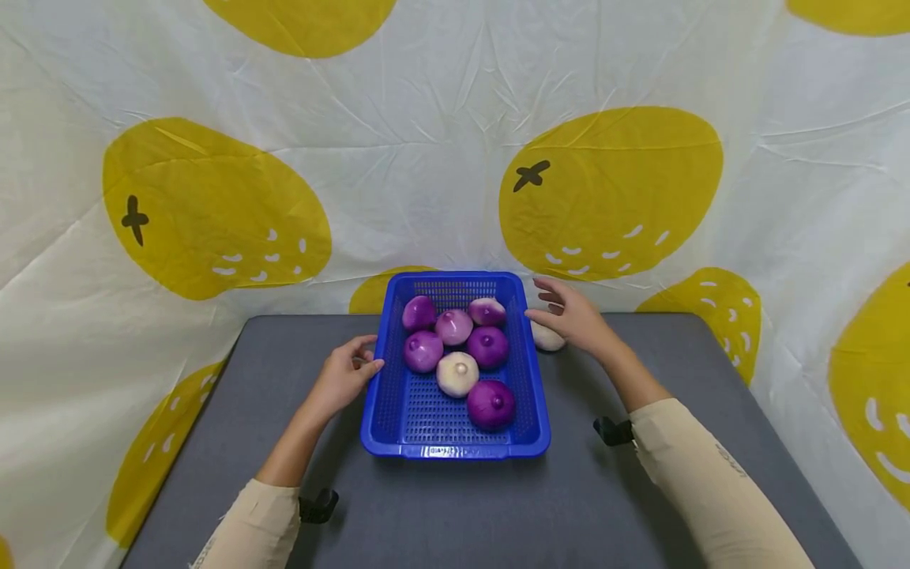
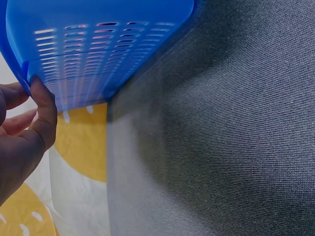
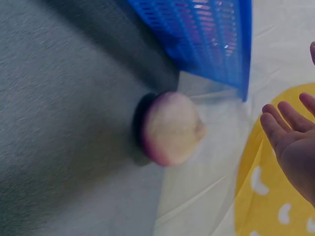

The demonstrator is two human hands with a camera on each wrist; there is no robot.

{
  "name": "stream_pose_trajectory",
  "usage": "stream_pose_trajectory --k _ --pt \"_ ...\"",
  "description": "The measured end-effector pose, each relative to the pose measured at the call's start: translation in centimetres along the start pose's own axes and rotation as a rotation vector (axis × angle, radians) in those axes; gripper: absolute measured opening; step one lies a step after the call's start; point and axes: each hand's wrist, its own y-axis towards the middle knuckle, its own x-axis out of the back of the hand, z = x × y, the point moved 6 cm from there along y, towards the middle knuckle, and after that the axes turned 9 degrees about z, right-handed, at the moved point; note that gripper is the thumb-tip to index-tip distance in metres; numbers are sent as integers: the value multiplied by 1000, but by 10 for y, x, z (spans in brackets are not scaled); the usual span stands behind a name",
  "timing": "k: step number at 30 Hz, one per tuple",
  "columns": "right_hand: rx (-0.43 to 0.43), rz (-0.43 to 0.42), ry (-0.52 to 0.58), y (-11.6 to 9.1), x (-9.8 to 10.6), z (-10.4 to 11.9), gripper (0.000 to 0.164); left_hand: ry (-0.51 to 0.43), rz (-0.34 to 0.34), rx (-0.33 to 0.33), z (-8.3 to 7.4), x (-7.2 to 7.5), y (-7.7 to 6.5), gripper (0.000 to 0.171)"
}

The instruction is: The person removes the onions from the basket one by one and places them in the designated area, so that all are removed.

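A blue plastic basket (image 1: 419, 419) with slotted walls stands on the table. Inside it lie several purple onions (image 1: 490, 405) and a white onion (image 1: 457, 374). My left hand (image 1: 343, 375) is at the basket's left rim; in the left wrist view its fingers (image 2: 43, 110) pinch the rim edge. To the right of the basket, my right hand (image 1: 574, 316) is raised with fingers apart, holding nothing. Below and behind that hand, outside the basket, a pale onion (image 1: 547, 337) sits on the table; the right wrist view reveals purple on the side of this onion (image 3: 172, 129).
The grey table (image 1: 455, 514) meets a white cloth (image 1: 426, 197) with yellow fruit prints along its back edge. The far end of the basket is close to this cloth. Each wrist wears a small black camera mount, such as the right one (image 1: 613, 431).
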Motion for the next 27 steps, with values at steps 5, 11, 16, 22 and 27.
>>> stream_pose_trajectory --k 5,11,16,22,27 --pt "45 52 -28 12 -9 23 73 -11 6 2 0 0 -1 45" --pt "67 117 -92 28 -19 44 78 -5 3 -4 0 0 -1 45" --pt "75 196 -67 36 -35 56 72 -5 -4 -8 -1 -1 0 46" --pt "109 394 -28 35 -59 66 65 -17 -7 3 -2 -1 -1 46" --pt "133 548 -93 30 -74 69 58 -20 -5 12 -3 -3 -1 46"
